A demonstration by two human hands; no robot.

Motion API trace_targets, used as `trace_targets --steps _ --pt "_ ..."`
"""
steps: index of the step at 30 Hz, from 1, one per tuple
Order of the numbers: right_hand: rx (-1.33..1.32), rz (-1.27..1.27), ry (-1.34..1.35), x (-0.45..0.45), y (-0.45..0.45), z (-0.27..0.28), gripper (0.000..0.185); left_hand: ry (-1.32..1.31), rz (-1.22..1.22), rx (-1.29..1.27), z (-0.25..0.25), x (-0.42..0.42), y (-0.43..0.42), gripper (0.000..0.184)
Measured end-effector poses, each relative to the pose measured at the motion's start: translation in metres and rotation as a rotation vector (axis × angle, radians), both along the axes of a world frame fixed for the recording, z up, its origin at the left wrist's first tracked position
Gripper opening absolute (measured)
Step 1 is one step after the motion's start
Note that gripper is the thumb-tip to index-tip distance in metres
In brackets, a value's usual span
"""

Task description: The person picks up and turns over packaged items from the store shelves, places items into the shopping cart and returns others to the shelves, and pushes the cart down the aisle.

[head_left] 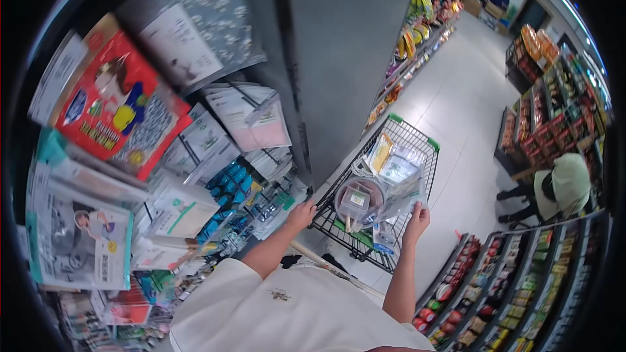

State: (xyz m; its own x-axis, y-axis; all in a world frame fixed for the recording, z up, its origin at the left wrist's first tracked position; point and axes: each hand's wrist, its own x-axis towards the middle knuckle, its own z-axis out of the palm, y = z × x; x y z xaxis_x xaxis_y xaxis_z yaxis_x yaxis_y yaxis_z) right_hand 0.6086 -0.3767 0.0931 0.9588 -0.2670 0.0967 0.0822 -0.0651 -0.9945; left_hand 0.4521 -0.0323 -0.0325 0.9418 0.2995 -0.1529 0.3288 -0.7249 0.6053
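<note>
My right hand (418,220) pinches the edge of a clear plastic package (403,203) over the right side of a wire shopping cart (432,168). My left hand (301,214) is at the cart's left near corner, beside the hanging goods, with its fingers curled; whatever it holds, if anything, is too small to make out. Inside the cart lie a round pinkish container (358,199), a yellow packet (380,152) and several clear-wrapped items.
Packaged goods hang on the left rack, among them a red package (124,101). A grey panel (345,39) stands ahead. Snack shelves (424,32) line the aisle. Another person (562,186) is at the right, beyond shelves of jars (486,287).
</note>
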Motion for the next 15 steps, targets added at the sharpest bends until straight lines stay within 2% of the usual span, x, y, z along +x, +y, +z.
trace_targets --steps 1,3,4,6,8,9,10,11,12,13,15 --pt "0.033 0.069 -0.006 -0.003 0.005 0.011 0.026 -0.022 0.024 -0.014 0.002 -0.001 0.000 0.038" --pt "-0.039 0.169 0.033 -0.006 0.015 0.034 0.027 -0.274 -0.029 -0.094 0.008 -0.003 0.002 0.043" --pt "-0.050 0.285 0.026 -0.005 0.025 0.046 0.026 -0.280 -0.005 -0.099 0.022 -0.005 0.002 0.043" --pt "-0.065 0.423 0.024 -0.012 0.048 0.071 0.024 -0.527 -0.080 -0.140 0.054 -0.015 -0.003 0.048" --pt "-0.088 0.641 0.093 -0.020 0.074 0.094 0.023 -0.572 -0.054 -0.108 0.075 -0.030 -0.012 0.054" --pt "-0.094 0.658 0.092 -0.020 0.084 0.096 0.023 -0.614 -0.053 -0.072 0.085 -0.036 -0.014 0.060" --pt "-0.206 0.812 0.135 -0.020 0.093 0.097 0.022 -0.660 -0.069 -0.075 0.095 -0.042 -0.014 0.070" --pt "-0.319 0.965 0.177 -0.021 0.103 0.097 0.022 -0.661 -0.052 -0.073 0.105 -0.047 -0.013 0.070" --pt "-0.501 0.989 0.212 -0.034 0.123 0.125 0.026 -0.713 -0.063 -0.054 0.121 -0.050 -0.010 0.074" --pt "-0.506 1.004 0.212 -0.040 0.138 0.128 0.026 -0.763 -0.074 -0.034 0.134 -0.052 -0.006 0.078" --pt "-0.723 1.290 -0.238 -0.051 0.166 0.133 0.030 -0.827 -0.046 -0.021 0.153 -0.054 0.007 0.084"
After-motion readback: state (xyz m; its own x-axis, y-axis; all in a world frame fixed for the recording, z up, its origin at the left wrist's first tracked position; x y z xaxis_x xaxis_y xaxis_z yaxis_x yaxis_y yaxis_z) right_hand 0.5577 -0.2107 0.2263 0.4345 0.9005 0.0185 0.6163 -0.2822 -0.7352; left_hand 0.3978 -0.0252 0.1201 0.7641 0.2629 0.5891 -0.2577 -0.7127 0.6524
